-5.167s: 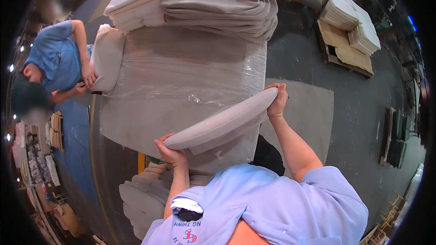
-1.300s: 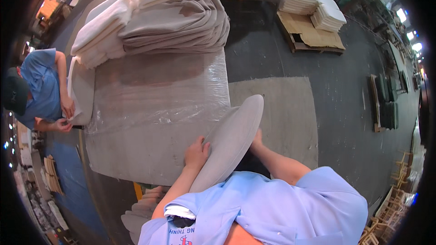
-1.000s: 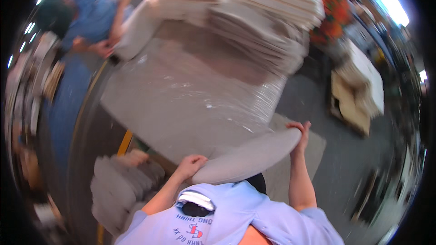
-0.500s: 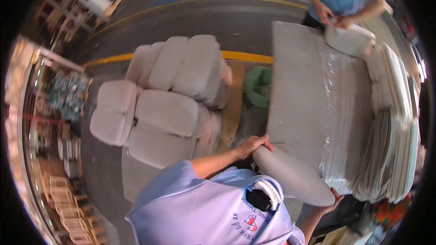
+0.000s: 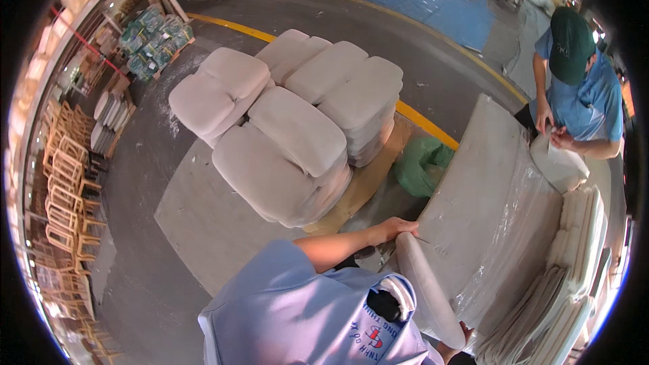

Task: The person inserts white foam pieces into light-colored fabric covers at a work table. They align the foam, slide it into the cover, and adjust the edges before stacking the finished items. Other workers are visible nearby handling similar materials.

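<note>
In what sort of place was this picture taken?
Probably a furniture factory or workshop: there are stacks of grey cushions, wooden chair frames at the left, and yellow lines on the floor.

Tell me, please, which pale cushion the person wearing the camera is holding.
The cushion seen nearly edge-on at lower centre, between the left hand and right hand; the others are in the stacks or with the co-worker.

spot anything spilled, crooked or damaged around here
Whitish specks and smears mark the dark floor beside the leftmost cushion stack. They look odd against the grey, though I can't tell whether they're dust or wear. The held cushion shows no obvious damage.
</note>
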The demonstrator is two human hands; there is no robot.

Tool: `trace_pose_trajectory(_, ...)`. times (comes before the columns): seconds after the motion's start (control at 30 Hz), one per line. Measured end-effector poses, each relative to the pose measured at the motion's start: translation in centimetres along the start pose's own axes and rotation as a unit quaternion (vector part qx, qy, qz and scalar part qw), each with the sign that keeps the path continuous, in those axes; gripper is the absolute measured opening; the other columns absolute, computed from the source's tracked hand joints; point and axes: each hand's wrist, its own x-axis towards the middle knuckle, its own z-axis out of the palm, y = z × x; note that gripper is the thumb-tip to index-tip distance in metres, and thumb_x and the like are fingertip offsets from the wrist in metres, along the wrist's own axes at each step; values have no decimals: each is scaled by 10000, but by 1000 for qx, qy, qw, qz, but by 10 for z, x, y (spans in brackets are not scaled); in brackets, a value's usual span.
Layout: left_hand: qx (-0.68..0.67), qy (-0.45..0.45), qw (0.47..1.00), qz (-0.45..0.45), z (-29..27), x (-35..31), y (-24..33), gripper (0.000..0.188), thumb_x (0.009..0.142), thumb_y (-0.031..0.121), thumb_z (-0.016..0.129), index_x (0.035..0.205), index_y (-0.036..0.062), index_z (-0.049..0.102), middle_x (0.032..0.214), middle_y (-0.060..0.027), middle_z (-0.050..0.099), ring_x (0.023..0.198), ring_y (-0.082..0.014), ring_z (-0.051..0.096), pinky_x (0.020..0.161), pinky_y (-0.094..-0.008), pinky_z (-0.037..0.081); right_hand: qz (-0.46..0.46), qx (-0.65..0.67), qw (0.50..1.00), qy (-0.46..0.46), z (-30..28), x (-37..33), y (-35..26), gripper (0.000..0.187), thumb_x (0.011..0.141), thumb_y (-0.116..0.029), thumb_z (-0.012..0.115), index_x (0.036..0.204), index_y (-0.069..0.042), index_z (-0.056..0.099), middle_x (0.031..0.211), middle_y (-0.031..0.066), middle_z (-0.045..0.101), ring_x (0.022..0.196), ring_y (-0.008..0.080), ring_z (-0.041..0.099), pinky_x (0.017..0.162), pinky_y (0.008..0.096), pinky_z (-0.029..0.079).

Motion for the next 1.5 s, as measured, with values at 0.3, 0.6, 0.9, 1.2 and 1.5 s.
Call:
trace_pose_trajectory(0.3,-31,94,955,-278,8,-108,3,719,964,755,573,1300,132,696,1073,-49,714,950,-208,713,773,-385,569,157,-78,981,-78,-9,-45,-8,313,1023,-310,633,1212,-61,621,1058,89,685,1002,259,657,954,461,548)
trace_pose_trajectory(0.6,-5,107,977,-183,8,-175,-46,839,961,642,660,1571,104,456,1473,-110,598,1327,-255,586,1037,-477,503,56,-261,934,-236,97,-74,-85,377,930,-203,692,1251,-8,650,1072,110,696,990,250,668,953,411,541)
trace_pose_trajectory(0.9,350,198,866,299,68,-239,106,903,877,296,859,1628,131,383,1618,-200,424,1501,-405,414,1221,-510,364,-106,-438,803,-389,278,-115,-111,707,721,-21,713,1412,59,583,1207,115,708,1101,217,660,967,358,521)
trace_pose_trajectory(1.2,674,99,683,264,25,-312,211,1261,702,284,942,1701,179,181,1453,-184,577,1363,-401,553,1089,-511,478,-187,-568,460,-657,446,-218,6,597,708,-54,861,1273,-15,671,1023,188,776,921,283,793,803,360,614)
trace_pose_trajectory(1.5,563,207,797,72,-146,-343,220,686,738,374,907,1321,97,673,907,-189,763,862,-394,748,754,-468,580,-256,-454,540,-661,565,-233,146,340,870,-19,804,1194,9,704,1119,135,782,998,201,769,872,325,600)
